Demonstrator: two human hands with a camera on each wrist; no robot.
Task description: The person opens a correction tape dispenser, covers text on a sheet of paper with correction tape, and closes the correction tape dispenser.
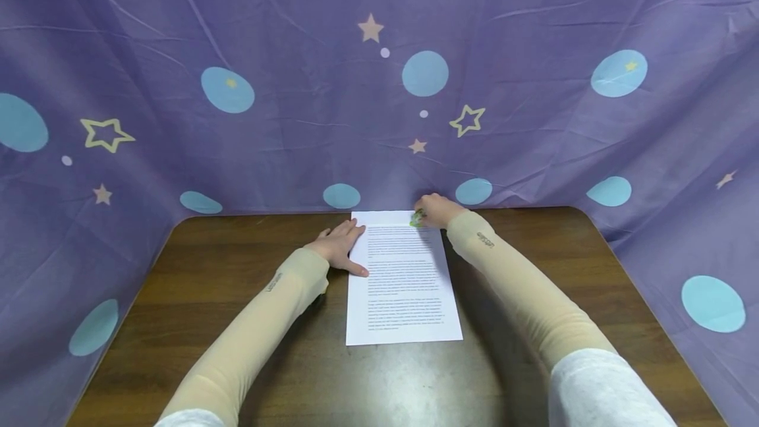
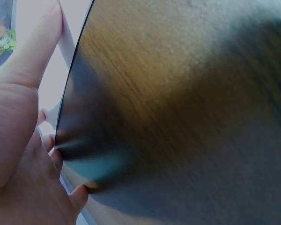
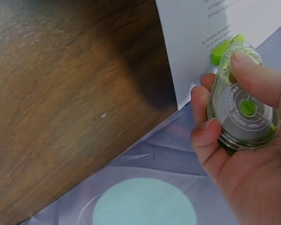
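Observation:
A sheet of white paper (image 1: 403, 337) with several paragraphs of printed text lies on the table, its top end by the far edge. My left hand (image 1: 339, 244) rests spread over the paper's left edge, thumb and fingers stretched out. At the top right of the sheet, my right hand (image 1: 440, 210) holds a correction tape (image 3: 246, 108). It has a clear rounded case with a green hub inside. The thumb lies on one face of the case and fingers curl round the other side. Its green tip (image 3: 219, 52) is close over the upper lines of print.
The brown wooden table (image 1: 225, 262) has rounded far corners. Behind it and down both sides hangs a purple cloth (image 1: 296, 84) with blue dots and stars, meeting the table's far edge. Beige sleeves (image 1: 255, 321) cover both forearms.

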